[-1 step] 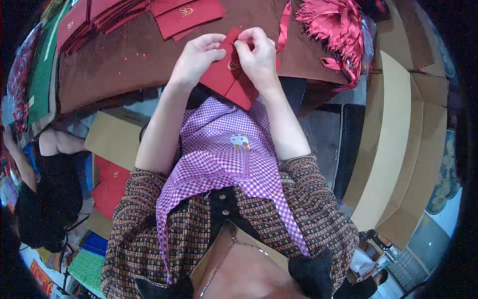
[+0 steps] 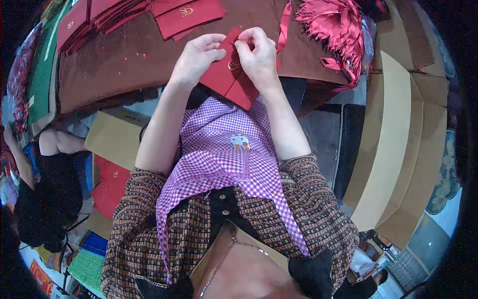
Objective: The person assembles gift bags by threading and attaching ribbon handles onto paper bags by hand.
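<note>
Both my hands hold a flat red paper envelope [image 2: 223,74] with a gold emblem, tilted over the near edge of the table. My left hand [image 2: 201,56] pinches its upper left edge between thumb and fingers. At the upper right edge, my right hand [image 2: 259,56] pinches it close to the top and partly covers the emblem. The fingertips of the two hands are a short gap apart. Beyond them on the brown cloth lie more red envelopes [image 2: 191,17], with a larger stack [image 2: 74,27] to the left. A loose red ribbon [image 2: 284,27] hangs close to my right hand.
A bundle of red ribbons [image 2: 333,25] sits at the table's right end. Small red scraps dot the brown tablecloth [image 2: 114,82]. Large cardboard boxes [image 2: 398,149] stand at right, and an open carton [image 2: 117,132] with red pieces at left. Another person's arm [image 2: 62,142] shows at far left.
</note>
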Demonstrator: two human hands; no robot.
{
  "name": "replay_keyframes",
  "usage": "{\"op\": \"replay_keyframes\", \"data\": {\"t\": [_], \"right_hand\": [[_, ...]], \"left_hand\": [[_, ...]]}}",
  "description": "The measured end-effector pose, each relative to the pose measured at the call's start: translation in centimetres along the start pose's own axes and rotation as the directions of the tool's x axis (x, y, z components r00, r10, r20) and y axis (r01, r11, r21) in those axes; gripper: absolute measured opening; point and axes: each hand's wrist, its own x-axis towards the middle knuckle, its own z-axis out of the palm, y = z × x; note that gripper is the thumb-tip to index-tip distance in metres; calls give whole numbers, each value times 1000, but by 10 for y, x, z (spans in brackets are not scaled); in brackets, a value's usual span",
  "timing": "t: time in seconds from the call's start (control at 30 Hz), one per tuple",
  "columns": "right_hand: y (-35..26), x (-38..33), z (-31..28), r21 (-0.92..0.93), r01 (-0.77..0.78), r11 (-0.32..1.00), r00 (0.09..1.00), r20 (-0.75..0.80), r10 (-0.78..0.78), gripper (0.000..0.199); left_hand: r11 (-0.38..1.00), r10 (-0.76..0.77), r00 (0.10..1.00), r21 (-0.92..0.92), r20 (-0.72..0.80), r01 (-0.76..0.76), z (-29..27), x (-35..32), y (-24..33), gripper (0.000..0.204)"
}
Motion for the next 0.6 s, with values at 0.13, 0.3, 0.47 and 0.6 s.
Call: {"op": "replay_keyframes", "data": {"t": [0.13, 0.3, 0.47, 0.6], "right_hand": [[-2, 1, 0, 4, -20, 1000, 999, 32, 20, 13], [-8, 0, -2, -7, -29, 1000, 997, 69, 30, 12], [-13, 0, 0, -129, 116, 985, 993, 23, -114, 11], [-12, -1, 4, -205, 231, 951, 973, 44, -227, 10]], "left_hand": [[999, 0, 1000, 40, -10, 0, 0, -1, 0, 41], [999, 1, 1000, 37, -18, 0, 3, -5, 1, 40], [999, 36, 999, 15, 7, -36, 3, -5, -4, 40], [993, 79, 997, 82, 11, -79, 6, -5, -2, 39]]}}
